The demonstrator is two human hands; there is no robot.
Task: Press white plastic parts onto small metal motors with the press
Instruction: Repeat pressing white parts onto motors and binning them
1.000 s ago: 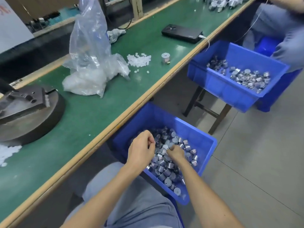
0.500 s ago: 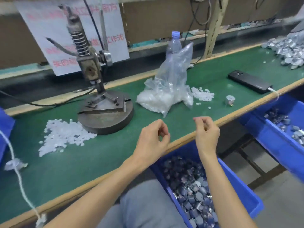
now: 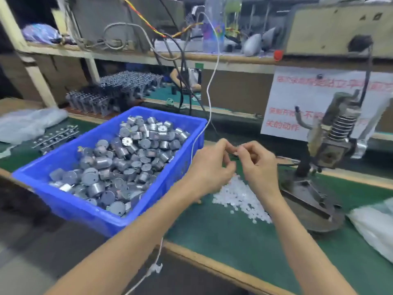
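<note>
My left hand (image 3: 209,167) and right hand (image 3: 258,165) are raised side by side over the green bench, fingers curled, thumbs and fingertips meeting between them. Blur hides whether anything small is pinched there. Just below the hands lies a heap of white plastic parts (image 3: 240,199). To the left stands a blue bin (image 3: 85,211) heaped with small metal motors (image 3: 131,158). The hand press (image 3: 331,141), with its spring and round base (image 3: 312,201), stands to the right of my hands.
A white cord (image 3: 209,92) hangs from above and runs down past my left forearm. A clear plastic bag (image 3: 374,226) lies at the right edge, another bag (image 3: 27,124) at far left. Racks of metal parts (image 3: 119,90) and a sign (image 3: 297,99) stand behind.
My hands left the motor bin by my lap, rose over the bench and came together, fingertips touching. My view swung left: the press is now on the right.
</note>
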